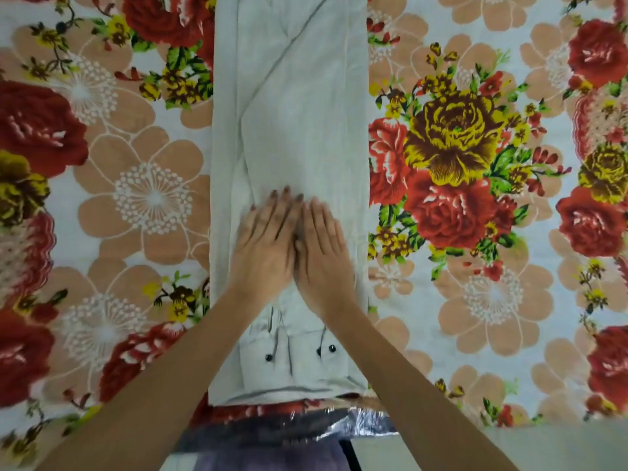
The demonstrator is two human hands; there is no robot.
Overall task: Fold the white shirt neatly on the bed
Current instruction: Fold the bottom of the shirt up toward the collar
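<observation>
The white shirt (pixel 299 107) lies on the bed as a long narrow strip running away from me, its sides folded inward. Two cuffs with dark buttons (pixel 299 355) lie on top at its near end, by the bed's edge. My left hand (pixel 265 246) and my right hand (pixel 323 253) press flat on the shirt's middle, side by side and touching, fingers straight and pointing away from me. Neither hand holds any cloth.
The bed carries a floral sheet (pixel 475 198) with red, yellow and peach flowers, spreading wide on both sides of the shirt. Its near edge (pixel 509 426) runs below the shirt's end, with shiny plastic wrap (pixel 339 430) showing there.
</observation>
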